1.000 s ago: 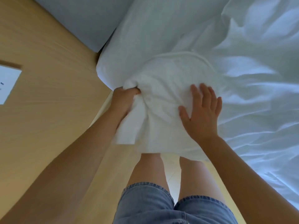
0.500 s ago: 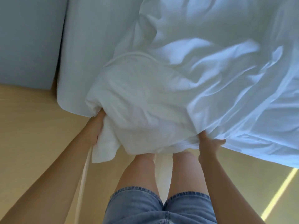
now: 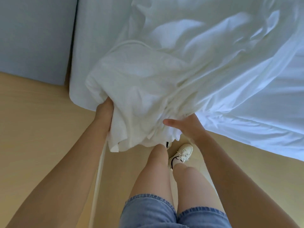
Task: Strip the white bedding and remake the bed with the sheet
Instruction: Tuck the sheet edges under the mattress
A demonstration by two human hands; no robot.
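Note:
A bunched white sheet (image 3: 141, 89) hangs off the near corner of the bed, its rumpled rest spreading over the mattress (image 3: 98, 30) to the right. My left hand (image 3: 104, 111) grips the bundle's left side, fingers buried in the cloth. At the bundle's lower right edge, my right hand (image 3: 185, 127) holds the gathered folds; the thumb lies along the cloth and the fingers are hidden under it. A loose flap of the sheet dangles below my left wrist.
A blue-grey padded headboard (image 3: 32, 38) stands left of the mattress. Pale wooden floor (image 3: 32, 120) lies below. My legs in denim shorts and a white shoe (image 3: 184, 152) stand close to the bed. A thin white strip (image 3: 98, 178) hangs down by my left forearm.
My right hand left the top of the bundle, where it lay flat, and took hold of its lower right edge. The bundle came toward me off the bed corner.

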